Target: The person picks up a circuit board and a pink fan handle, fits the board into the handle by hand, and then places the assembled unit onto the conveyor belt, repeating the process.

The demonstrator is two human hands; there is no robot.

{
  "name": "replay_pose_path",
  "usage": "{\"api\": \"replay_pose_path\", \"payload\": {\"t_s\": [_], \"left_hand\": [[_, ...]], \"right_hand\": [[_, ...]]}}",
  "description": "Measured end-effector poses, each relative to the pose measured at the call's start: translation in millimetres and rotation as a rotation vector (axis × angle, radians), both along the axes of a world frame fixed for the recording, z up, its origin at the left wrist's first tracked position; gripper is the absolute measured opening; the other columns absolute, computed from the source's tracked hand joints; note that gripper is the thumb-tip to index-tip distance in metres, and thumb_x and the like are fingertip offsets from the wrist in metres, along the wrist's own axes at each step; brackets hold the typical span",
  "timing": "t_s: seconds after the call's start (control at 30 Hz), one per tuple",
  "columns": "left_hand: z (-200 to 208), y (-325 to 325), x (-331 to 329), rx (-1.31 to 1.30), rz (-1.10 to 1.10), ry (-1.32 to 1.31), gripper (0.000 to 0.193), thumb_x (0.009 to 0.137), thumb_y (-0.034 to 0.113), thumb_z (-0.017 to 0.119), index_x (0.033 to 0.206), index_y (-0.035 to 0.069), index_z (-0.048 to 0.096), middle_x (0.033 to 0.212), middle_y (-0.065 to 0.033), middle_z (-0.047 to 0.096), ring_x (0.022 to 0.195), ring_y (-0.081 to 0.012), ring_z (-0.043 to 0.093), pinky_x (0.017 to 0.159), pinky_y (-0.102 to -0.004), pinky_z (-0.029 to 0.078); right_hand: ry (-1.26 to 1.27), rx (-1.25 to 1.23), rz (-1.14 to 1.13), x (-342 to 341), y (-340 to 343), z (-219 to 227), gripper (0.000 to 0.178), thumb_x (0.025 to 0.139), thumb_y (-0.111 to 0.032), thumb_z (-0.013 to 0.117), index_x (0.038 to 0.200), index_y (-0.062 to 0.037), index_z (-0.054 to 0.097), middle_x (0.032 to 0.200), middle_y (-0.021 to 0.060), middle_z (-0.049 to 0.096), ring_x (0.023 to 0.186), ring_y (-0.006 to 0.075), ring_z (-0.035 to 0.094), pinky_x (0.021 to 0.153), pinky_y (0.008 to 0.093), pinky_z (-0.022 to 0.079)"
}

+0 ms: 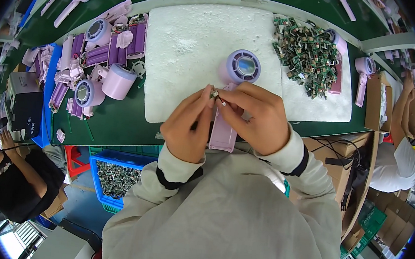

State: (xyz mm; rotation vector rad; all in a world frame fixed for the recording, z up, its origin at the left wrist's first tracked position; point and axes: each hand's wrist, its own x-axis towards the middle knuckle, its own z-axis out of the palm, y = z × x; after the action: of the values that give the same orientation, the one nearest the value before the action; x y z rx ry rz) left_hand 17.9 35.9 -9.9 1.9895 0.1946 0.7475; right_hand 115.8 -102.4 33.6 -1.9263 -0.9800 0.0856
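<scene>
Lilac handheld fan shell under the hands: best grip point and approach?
Judging by its pose, grip the lilac plastic fan shell by its flat handle, across the long edges, from the near end. The round head faces up on the white foam mat; both hands crowd the neck.

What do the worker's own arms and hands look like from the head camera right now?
Both forearms come up from the lower edge in loose, light grey long sleeves. Each sleeve ends in a ribbed, paler cuff, with a dark band showing just behind it. The left hand and right hand are bare: no gloves, rings or watch visible. No cables or markings show on the sleeves.
</scene>
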Motion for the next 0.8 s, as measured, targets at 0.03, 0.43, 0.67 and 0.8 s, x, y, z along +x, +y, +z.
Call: {"api": "replay_pose_path", "payload": {"t_s": [0.03, 0.43, 0.67, 0.8], "left_hand": [[0, 2, 0, -0.221, -0.051, 0.035, 0.032, 0.095, -0.006, 0.065, 0.127, -0.005, 0.066, 0.114, -0.0178, 0.072, 0.101, -0.0214, 0.071, 0.081, -0.0290, 0.058], [-1, 10, 2, -0.750, -0.210, 0.111, 0.029, 0.098, -0.003, 0.062, 0.127, -0.005, 0.065, 0.118, -0.0149, 0.071, 0.106, -0.0176, 0.068, 0.092, -0.0298, 0.056], [-2, 11, 2, -0.764, -0.238, 0.077, 0.028, 0.098, -0.004, 0.063, 0.126, -0.004, 0.066, 0.117, -0.0137, 0.072, 0.105, -0.0162, 0.069, 0.091, -0.0275, 0.056], [-2, 13, 1, -0.790, -0.254, 0.074, 0.028, 0.098, -0.004, 0.062, 0.126, -0.006, 0.065, 0.120, -0.0155, 0.070, 0.107, -0.0191, 0.068, 0.093, -0.0311, 0.057]], "right_hand": [[0.017, -0.002, 0.023, 2, -2, 4, 0.025, 0.081, 0.002, 0.074, 0.106, -0.0009, 0.074, 0.085, 0.0088, 0.066, 0.069, 0.0186, 0.065, 0.062, 0.0296, 0.053], [-0.159, -0.013, 0.330, 34, -11, 7, 0.030, 0.084, 0.001, 0.074, 0.113, -0.0058, 0.074, 0.099, 0.0106, 0.069, 0.084, 0.0265, 0.068, 0.073, 0.0337, 0.057], [-0.121, -0.014, 0.357, 38, -13, 7, 0.027, 0.085, 0.000, 0.074, 0.111, -0.0049, 0.075, 0.103, 0.0098, 0.069, 0.086, 0.0259, 0.068, 0.074, 0.0338, 0.056], [0.000, -0.015, 0.348, 37, -14, 8, 0.024, 0.085, 0.000, 0.074, 0.109, -0.0040, 0.075, 0.102, 0.0098, 0.069, 0.086, 0.0250, 0.069, 0.074, 0.0336, 0.056]]}}
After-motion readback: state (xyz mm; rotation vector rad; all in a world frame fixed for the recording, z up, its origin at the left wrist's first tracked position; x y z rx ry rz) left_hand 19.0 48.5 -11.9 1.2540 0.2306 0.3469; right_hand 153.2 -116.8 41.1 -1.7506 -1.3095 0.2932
